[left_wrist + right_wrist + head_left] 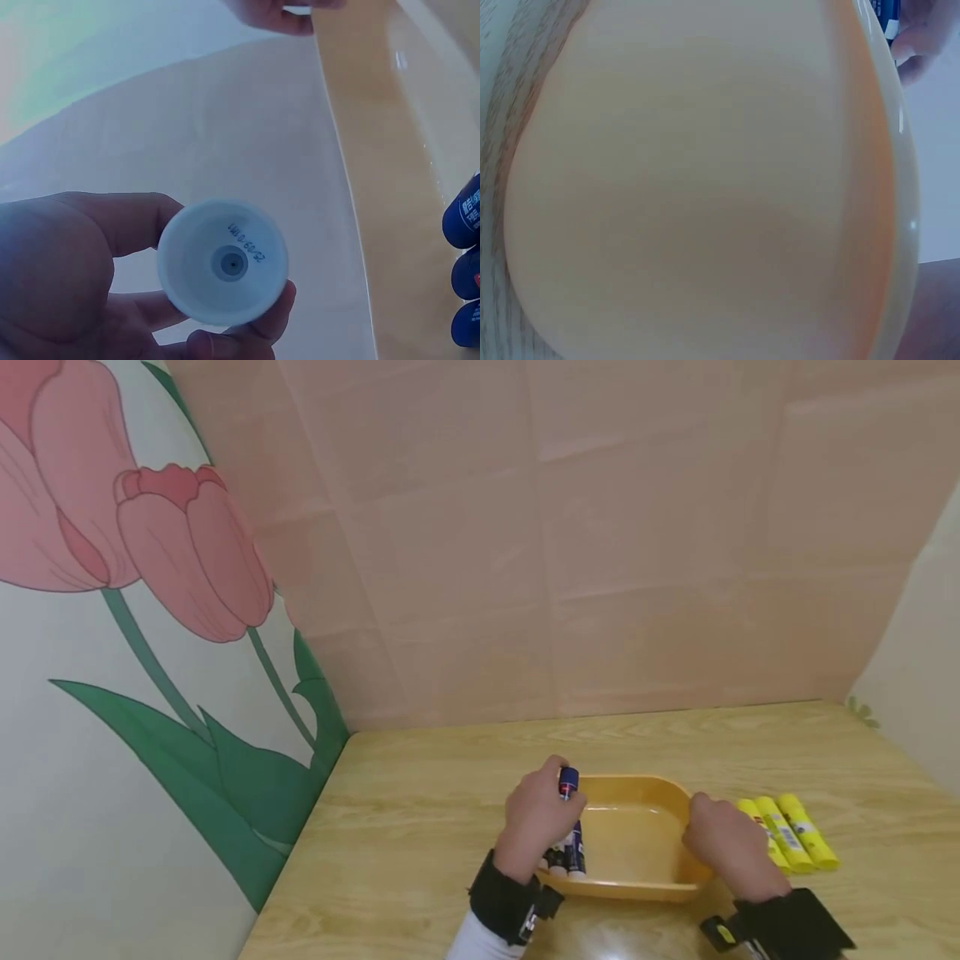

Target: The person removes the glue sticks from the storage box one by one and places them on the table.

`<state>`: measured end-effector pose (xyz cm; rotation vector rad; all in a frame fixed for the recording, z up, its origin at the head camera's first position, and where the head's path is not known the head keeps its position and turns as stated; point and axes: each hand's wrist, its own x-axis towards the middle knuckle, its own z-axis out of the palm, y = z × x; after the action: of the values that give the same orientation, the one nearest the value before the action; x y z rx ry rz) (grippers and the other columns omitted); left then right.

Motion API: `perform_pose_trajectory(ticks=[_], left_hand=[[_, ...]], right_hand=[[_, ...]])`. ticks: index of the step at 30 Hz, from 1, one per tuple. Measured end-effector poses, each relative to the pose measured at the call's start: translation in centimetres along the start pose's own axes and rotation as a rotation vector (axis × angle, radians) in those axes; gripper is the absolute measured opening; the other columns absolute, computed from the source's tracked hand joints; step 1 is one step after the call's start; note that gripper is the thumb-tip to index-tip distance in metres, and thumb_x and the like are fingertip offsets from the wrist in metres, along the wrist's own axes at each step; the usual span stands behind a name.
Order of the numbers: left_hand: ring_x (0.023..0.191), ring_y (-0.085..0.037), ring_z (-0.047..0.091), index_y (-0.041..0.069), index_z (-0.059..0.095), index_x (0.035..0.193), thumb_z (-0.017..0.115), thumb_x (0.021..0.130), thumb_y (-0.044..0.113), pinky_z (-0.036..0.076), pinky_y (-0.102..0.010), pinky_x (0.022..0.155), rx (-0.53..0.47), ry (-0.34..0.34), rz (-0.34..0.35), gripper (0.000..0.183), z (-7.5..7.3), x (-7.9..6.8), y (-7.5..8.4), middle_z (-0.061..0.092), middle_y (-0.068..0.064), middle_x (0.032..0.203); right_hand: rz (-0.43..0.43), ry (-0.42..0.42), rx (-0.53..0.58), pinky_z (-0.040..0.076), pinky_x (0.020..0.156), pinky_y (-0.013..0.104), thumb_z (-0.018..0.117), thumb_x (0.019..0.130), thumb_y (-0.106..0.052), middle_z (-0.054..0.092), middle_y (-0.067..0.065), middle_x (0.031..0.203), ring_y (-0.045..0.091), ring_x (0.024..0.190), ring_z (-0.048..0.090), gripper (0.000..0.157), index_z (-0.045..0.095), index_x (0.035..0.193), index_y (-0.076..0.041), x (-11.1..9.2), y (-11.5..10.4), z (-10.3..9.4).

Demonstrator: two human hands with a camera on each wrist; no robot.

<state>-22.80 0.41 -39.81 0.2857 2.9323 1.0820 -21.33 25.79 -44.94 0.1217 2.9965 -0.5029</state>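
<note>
My left hand (538, 806) grips a dark blue glue stick (569, 778) over the left end of a yellow tray (637, 891). In the left wrist view the stick's round white base (223, 262) faces the camera, with thumb and fingers curled round it. Below this hand, dark blue glue sticks (576, 852) lie side by side in the tray, partly hidden by it; three of their caps (466, 271) show in the left wrist view. At the tray's right end, my right hand (726, 843) holds the rim. The tray's wall (690, 150) fills most of the right wrist view.
Three yellow glue sticks (810, 831) lie in a row on the wood-grain table (405, 827), right of the tray and partly behind my right hand. A pinkish sheet (570, 543) covers the wall behind the table. A tulip-painted wall (187, 760) borders the left side.
</note>
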Motion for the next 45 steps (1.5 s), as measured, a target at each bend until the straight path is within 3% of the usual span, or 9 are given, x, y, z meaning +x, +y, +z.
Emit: perform_pose_trajectory(ticks=[6, 15, 22, 29, 34, 38, 45], left_hand=[[0.068, -0.012, 0.057, 0.022, 0.055, 0.134, 0.070, 0.091, 0.031, 0.048, -0.029, 0.058, -0.037, -0.011, -0.049, 0.046, -0.2, -0.1, -0.8, 0.067, -0.003, 0.096], [0.086, -0.021, 0.063, 0.023, 0.054, 0.137, 0.069, 0.093, 0.032, 0.055, -0.041, 0.075, -0.018, -0.015, -0.103, 0.047, -1.8, -0.2, -1.3, 0.068, -0.009, 0.115], [0.077, -0.020, 0.061, 0.017, 0.054, 0.136, 0.068, 0.093, 0.027, 0.050, -0.037, 0.066, 0.037, -0.002, -0.107, 0.046, -4.2, -0.5, -2.3, 0.069, -0.010, 0.106], [0.072, -0.020, 0.059, 0.013, 0.056, 0.131, 0.069, 0.092, 0.026, 0.047, -0.036, 0.064, 0.082, 0.002, -0.176, 0.043, -5.5, -0.1, -4.3, 0.069, -0.010, 0.099], [0.076, -0.023, 0.063, 0.010, 0.057, 0.128, 0.070, 0.089, 0.022, 0.050, -0.040, 0.066, 0.089, 0.017, -0.194, 0.043, -5.3, 0.7, -6.1, 0.070, -0.014, 0.102], [0.087, -0.028, 0.065, 0.007, 0.059, 0.124, 0.072, 0.089, 0.022, 0.052, -0.047, 0.077, 0.100, 0.004, -0.239, 0.040, -4.8, 1.2, -7.0, 0.070, -0.016, 0.107], [0.083, -0.026, 0.061, 0.006, 0.062, 0.105, 0.077, 0.084, 0.021, 0.048, -0.048, 0.081, 0.120, -0.058, -0.289, 0.030, -3.4, 1.8, -8.3, 0.067, -0.010, 0.093]], right_hand=[[-0.013, -0.001, -0.001, 0.044, 0.054, 0.044, 0.054, 0.086, -0.006, 0.057, 0.016, 0.077, 0.029, 0.065, 0.054, 0.012, 0.053, 0.091, 0.005, -0.2, -0.1, 0.1], [-0.019, 0.025, -0.011, 0.045, 0.055, 0.049, 0.055, 0.084, -0.007, 0.059, 0.020, 0.078, 0.032, 0.066, 0.056, 0.015, 0.052, 0.091, 0.005, -0.6, 0.2, 0.1], [-0.031, 0.047, -0.013, 0.044, 0.055, 0.048, 0.055, 0.084, -0.007, 0.058, 0.019, 0.076, 0.032, 0.065, 0.055, 0.014, 0.051, 0.090, 0.005, -0.5, 0.2, -0.2], [-0.021, 0.026, -0.015, 0.044, 0.054, 0.045, 0.055, 0.085, -0.008, 0.056, 0.017, 0.075, 0.031, 0.064, 0.054, 0.015, 0.051, 0.090, 0.005, -0.4, 0.3, -0.3], [-0.011, 0.016, -0.022, 0.044, 0.054, 0.044, 0.054, 0.086, -0.008, 0.056, 0.017, 0.075, 0.030, 0.063, 0.053, 0.015, 0.051, 0.091, 0.006, -0.3, 0.2, -0.4], [-0.009, 0.019, -0.020, 0.044, 0.054, 0.045, 0.054, 0.086, -0.008, 0.055, 0.017, 0.074, 0.031, 0.063, 0.053, 0.016, 0.050, 0.092, 0.007, -0.6, -0.1, -0.4], [0.009, 0.012, 0.009, 0.043, 0.053, 0.043, 0.055, 0.085, -0.009, 0.054, 0.016, 0.074, 0.030, 0.063, 0.052, 0.019, 0.050, 0.093, 0.007, -0.8, -0.3, -0.4]])
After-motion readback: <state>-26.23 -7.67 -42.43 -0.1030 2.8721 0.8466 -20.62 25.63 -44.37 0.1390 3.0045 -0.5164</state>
